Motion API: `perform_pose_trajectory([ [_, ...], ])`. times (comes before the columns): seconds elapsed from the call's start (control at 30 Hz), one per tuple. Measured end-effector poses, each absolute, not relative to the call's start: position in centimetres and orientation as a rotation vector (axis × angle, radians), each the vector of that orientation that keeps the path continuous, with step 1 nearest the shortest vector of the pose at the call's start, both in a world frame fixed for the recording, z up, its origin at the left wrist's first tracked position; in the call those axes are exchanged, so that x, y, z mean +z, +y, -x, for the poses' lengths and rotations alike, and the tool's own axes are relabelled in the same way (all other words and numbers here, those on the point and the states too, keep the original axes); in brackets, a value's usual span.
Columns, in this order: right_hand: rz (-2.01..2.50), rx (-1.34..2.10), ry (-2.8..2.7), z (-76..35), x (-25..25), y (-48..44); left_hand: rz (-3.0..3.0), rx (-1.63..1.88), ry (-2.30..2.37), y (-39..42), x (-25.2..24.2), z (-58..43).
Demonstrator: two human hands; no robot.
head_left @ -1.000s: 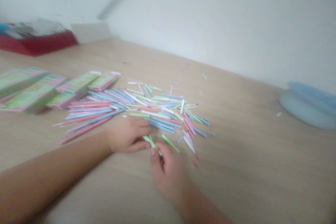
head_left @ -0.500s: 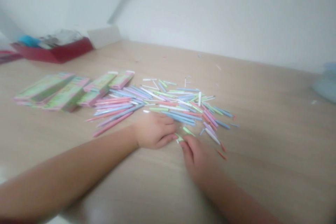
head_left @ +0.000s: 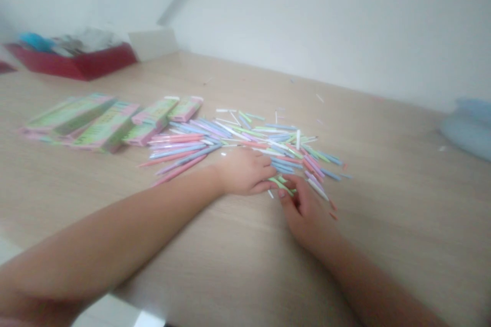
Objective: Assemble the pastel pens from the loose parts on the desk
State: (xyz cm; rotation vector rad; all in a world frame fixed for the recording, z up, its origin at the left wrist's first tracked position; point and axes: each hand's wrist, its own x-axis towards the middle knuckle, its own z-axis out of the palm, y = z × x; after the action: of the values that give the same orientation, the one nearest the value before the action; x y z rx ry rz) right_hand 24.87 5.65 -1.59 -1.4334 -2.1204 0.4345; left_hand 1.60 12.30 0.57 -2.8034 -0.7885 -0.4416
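Note:
A spread of thin pastel pen-like sticks (head_left: pixel 284 138), in blue, pink, green, white and orange, lies on the table. At its near edge my left hand (head_left: pixel 245 171) rests palm down, thumb and fingertips closed at one end of a slim light-green pen-like piece (head_left: pixel 284 187). From the other side my right hand (head_left: pixel 307 209) pinches that same green piece between thumb and index finger. Blur hides the exact grip. Just below the left fingertips lies a small white stick (head_left: pixel 270 194). Orange bits (head_left: pixel 333 205) lie right of my right hand.
Several green-and-pink boxes (head_left: pixel 105 127) lie left of the sticks. Behind them stands a red tray (head_left: pixel 82 66) with mixed items, beside a whitish panel (head_left: pixel 153 44). A translucent bluish object (head_left: pixel 468 127) sits at the right edge. A white wall (head_left: pixel 326 25) closes off the back.
Both hands appear farther right and slightly higher in the picture, still meeting at the green piece. The view has shifted a little too. The sticks and boxes keep their arrangement.

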Motion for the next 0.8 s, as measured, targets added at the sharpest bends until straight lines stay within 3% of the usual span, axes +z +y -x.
perform_pose_trajectory([
  [0.47,1.435,0.464,-2.027,-24.7,-2.3,5.6,2.321,-0.293,-1.650,17.3,1.9,8.2],
  [0.8,1.477,0.445,-2.105,-24.5,-1.5,5.2,2.234,-0.278,-1.751,16.8,1.7,9.9],
])
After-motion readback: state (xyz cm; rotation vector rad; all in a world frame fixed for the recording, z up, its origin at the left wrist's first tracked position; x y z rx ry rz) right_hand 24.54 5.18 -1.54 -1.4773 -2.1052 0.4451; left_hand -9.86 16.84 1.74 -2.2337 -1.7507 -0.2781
